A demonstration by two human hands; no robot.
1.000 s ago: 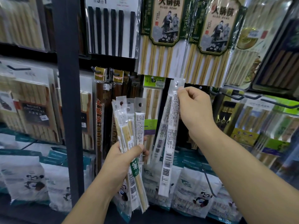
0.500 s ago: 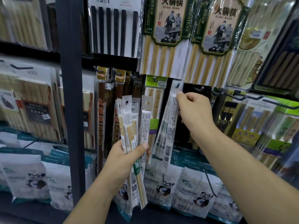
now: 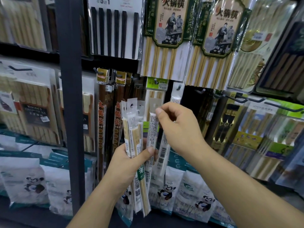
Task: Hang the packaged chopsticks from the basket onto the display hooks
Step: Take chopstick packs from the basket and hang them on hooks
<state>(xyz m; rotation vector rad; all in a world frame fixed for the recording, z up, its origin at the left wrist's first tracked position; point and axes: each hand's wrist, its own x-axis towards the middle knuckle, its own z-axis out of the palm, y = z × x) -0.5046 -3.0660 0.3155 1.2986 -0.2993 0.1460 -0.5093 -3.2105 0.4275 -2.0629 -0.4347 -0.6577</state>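
Observation:
My left hand [image 3: 130, 163] grips a bundle of narrow clear chopstick packs [image 3: 133, 129], held upright in front of the display. My right hand [image 3: 179, 129] sits just right of the bundle, and its fingertips pinch the top of the rightmost white-labelled pack [image 3: 152, 129]. Above and behind my right hand, one hung pack [image 3: 176, 96] dangles from a black display hook [image 3: 179, 87]; its lower part shows below my wrist. No basket is in view.
A dark upright post [image 3: 70, 96] stands left of my hands. Large hot-pot chopstick packs [image 3: 164, 38] hang overhead, dark wooden chopsticks [image 3: 102, 120] just left of the bundle. Bare hooks [image 3: 199, 91] jut out to the right. Panda-printed bags [image 3: 194, 195] line the shelf below.
My right hand let go of the pack it was putting on the hook, which now hangs there. The hand dropped down and left to the bundle in my left hand.

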